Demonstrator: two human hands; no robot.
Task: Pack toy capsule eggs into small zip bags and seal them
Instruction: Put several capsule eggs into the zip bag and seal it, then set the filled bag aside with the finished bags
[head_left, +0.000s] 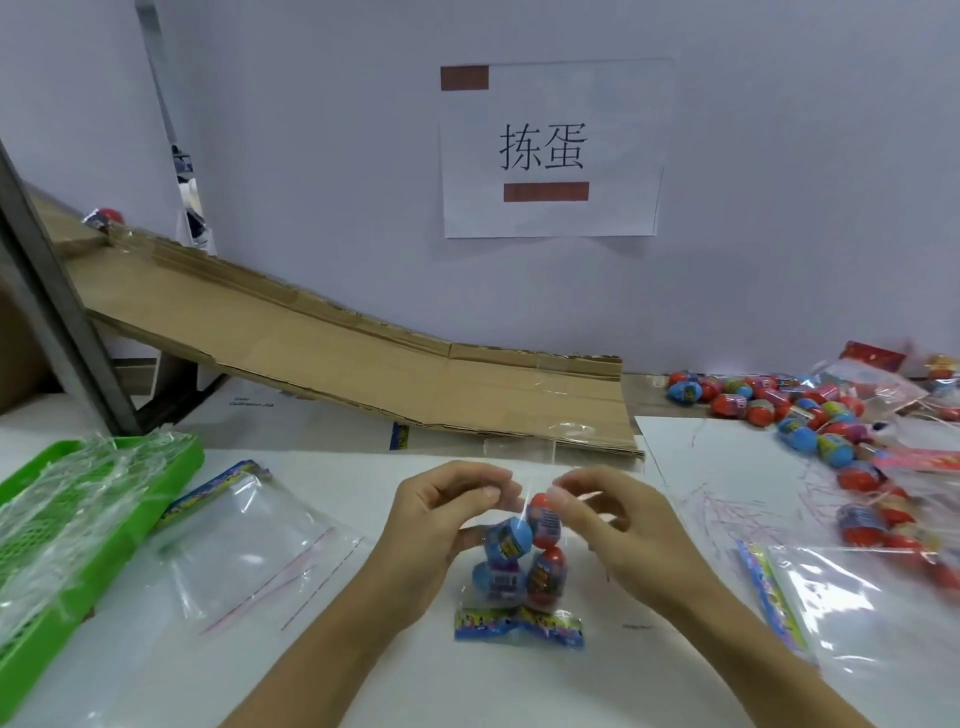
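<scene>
Both hands are raised over the white surface (363, 675), the left hand (441, 525) and the right hand (613, 519) each with its grip pinching the top edge of a small clear plastic zip bag (519, 587). The bag holds two blue and two red toy capsule eggs (543, 519) and stands on its colourful printed strip. To the left of the bag lies an empty clear bag (249, 545), and open surface is between them.

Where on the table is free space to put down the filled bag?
Bare white table lies between the empty zip bags on the left and the hands, below the cardboard ramp. Another bare patch lies beside the loose eggs. The right side is crowded; the green tray fills the left edge.
</scene>
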